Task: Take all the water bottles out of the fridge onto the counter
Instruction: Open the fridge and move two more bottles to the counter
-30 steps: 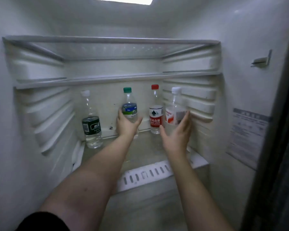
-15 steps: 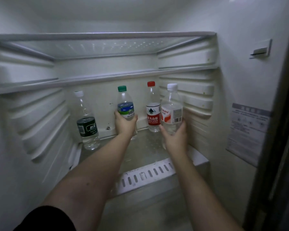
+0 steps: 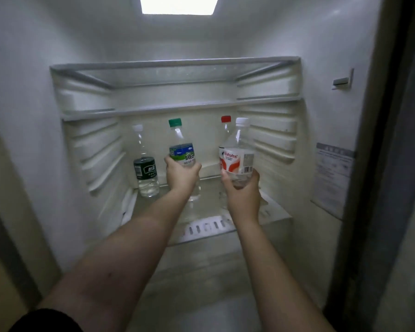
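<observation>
My left hand (image 3: 181,174) grips the green-capped bottle (image 3: 181,152), right hand (image 3: 242,190) the Wahaha bottle (image 3: 237,159); at 9 and 1 o'clock, two wait; none reached the counter

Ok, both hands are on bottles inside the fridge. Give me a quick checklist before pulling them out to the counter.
1. Left hand wrapped on the clear green-capped bottle: ok.
2. Right hand wrapped on the clear white-capped bottle with red-and-white label: ok.
3. Caps on both held bottles: ok.
4. Held white-capped bottle clear of the red-capped bottle behind it: cannot tell, they overlap.
5. Headroom under the glass shelf above: ok.
6. Fridge emptied: not ok; the red-capped bottle and the dark-green-labelled bottle remain.
</observation>
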A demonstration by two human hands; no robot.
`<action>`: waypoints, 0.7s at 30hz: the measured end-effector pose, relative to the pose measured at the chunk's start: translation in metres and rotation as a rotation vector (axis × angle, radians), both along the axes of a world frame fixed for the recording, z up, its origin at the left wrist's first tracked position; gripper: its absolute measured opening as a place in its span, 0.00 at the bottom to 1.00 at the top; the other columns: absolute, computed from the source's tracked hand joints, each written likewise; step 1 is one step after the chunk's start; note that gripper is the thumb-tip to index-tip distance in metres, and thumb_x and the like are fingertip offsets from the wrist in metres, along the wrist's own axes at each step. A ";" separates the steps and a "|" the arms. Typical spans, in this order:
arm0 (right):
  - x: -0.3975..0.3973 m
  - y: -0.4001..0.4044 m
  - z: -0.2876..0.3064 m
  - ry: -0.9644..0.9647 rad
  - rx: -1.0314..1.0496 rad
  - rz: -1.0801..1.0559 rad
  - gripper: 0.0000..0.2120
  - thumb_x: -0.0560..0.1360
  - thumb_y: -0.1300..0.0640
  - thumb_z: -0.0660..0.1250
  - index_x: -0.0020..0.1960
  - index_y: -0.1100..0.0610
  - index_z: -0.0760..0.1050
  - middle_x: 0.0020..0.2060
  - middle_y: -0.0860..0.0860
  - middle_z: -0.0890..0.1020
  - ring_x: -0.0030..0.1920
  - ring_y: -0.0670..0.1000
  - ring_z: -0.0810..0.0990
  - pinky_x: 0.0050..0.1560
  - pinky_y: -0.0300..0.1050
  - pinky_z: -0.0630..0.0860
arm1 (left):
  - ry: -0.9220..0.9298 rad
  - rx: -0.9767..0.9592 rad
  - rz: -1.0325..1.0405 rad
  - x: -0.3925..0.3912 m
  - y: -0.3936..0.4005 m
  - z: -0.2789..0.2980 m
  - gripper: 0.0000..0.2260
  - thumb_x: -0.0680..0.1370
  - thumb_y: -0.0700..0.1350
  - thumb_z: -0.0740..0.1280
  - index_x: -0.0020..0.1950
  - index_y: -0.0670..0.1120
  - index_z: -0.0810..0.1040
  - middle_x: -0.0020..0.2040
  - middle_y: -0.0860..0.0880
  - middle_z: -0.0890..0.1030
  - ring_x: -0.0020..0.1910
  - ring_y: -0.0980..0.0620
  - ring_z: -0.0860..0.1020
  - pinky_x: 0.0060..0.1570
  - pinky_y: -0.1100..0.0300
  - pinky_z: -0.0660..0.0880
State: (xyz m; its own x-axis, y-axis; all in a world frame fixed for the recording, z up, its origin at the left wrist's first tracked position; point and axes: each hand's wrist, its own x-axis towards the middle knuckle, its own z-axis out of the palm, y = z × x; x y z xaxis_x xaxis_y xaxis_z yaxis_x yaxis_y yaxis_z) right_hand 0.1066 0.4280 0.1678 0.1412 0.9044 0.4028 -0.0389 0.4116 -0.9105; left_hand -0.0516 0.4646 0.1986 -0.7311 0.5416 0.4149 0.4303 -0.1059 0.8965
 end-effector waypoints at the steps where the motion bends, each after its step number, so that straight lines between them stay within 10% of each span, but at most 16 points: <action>1: 0.000 -0.006 0.000 0.008 -0.008 0.014 0.21 0.71 0.43 0.73 0.59 0.44 0.69 0.53 0.45 0.82 0.50 0.45 0.82 0.41 0.31 0.72 | -0.005 0.007 -0.004 0.004 -0.007 0.002 0.27 0.69 0.47 0.75 0.62 0.46 0.64 0.48 0.50 0.78 0.43 0.51 0.79 0.37 0.62 0.72; 9: 0.017 -0.053 -0.003 -0.025 0.003 0.082 0.28 0.72 0.42 0.71 0.68 0.50 0.68 0.61 0.48 0.79 0.60 0.51 0.79 0.60 0.52 0.76 | 0.005 0.056 -0.121 0.038 -0.070 0.000 0.25 0.69 0.45 0.77 0.60 0.47 0.68 0.46 0.54 0.78 0.42 0.60 0.79 0.38 0.66 0.72; 21: 0.051 -0.117 -0.022 -0.047 -0.025 0.268 0.23 0.73 0.42 0.71 0.64 0.48 0.70 0.55 0.45 0.80 0.53 0.47 0.79 0.46 0.38 0.73 | -0.018 0.121 -0.133 0.069 -0.193 -0.023 0.21 0.70 0.40 0.76 0.57 0.50 0.71 0.45 0.51 0.82 0.40 0.59 0.83 0.37 0.63 0.80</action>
State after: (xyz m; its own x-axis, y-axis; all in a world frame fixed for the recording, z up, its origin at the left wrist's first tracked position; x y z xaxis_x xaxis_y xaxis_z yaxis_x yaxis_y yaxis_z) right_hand 0.1573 0.3111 0.1459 -0.1230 0.9166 0.3805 -0.1010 0.3699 -0.9236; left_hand 0.0173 0.2715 0.1758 -0.6643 0.5810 0.4703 0.3891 -0.2684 0.8812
